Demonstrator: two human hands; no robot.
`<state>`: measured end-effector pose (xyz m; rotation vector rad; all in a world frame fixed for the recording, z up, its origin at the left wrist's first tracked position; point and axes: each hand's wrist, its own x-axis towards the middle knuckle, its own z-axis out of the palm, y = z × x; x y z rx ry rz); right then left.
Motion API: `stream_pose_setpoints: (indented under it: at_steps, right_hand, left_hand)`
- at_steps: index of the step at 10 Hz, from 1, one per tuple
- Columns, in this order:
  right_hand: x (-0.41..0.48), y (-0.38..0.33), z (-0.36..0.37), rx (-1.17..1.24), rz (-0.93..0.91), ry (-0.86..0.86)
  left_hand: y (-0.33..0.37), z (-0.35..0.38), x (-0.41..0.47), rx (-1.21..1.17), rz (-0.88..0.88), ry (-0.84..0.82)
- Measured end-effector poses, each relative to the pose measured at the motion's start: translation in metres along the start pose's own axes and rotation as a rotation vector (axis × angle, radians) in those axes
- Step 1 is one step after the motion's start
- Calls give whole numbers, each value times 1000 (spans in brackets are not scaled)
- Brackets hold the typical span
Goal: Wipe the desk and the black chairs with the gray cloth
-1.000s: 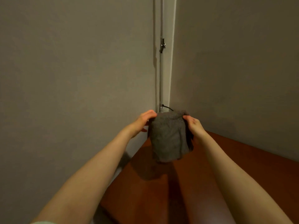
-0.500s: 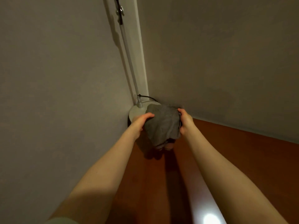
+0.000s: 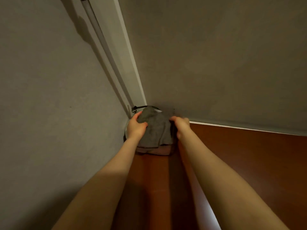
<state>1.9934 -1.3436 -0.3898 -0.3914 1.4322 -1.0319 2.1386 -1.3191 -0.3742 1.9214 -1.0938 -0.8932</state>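
At the far corner of the table [image 3: 249,155], gray cloth [image 3: 157,130] bunched between both hands, left hand [image 3: 135,127] gripping its left edge, right hand [image 3: 181,126] clutching its right edge, cloth's lower hem touching the tabletop.

head view, looking down, facing wall corner

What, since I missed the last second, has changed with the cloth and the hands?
Both hands brought the gray cloth down and forward, from hanging in the air to the far corner of the desk, where its lower edge appears to meet the surface. The left hand and right hand kept gripping its upper sides; nothing was let go.
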Motion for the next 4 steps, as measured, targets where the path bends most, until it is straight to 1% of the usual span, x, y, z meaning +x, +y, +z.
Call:
stream_pose_setpoints:
  at_steps: [1,2,3,4]
  right_hand:
    - [16,5,2,-569,-237,45]
    - [14,12,3,-788,-309,62]
    - [7,16,1,-865,-328,104]
    - [-8,15,-5,-905,-297,134]
  left_hand:
    - [-20,5,20,212,57,-35]
    - [-29,8,26,413,108,-22]
    - [-31,7,19,615,175,45]
    - [-30,3,8,741,358,26]
